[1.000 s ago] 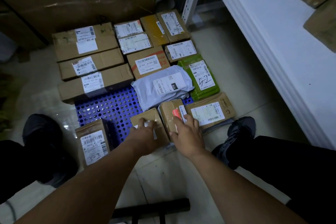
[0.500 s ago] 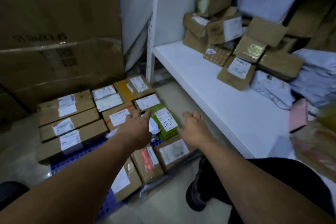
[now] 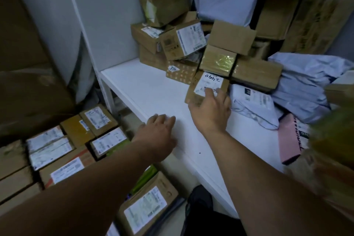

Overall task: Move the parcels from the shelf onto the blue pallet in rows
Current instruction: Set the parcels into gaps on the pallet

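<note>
The right hand (image 3: 210, 109) stretched over the white shelf (image 3: 145, 90), its fingers lying on a small labelled brown parcel (image 3: 207, 82) at the front of the pile; a firm grip could not be told. The left hand (image 3: 159, 132) hovered open, fingers spread, at the shelf edge.

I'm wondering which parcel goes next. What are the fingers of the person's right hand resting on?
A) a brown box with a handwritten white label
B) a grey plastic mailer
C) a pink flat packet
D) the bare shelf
A: the right hand has its fingers on the label of the small brown box at the front of the pile on the white shelf.
</note>
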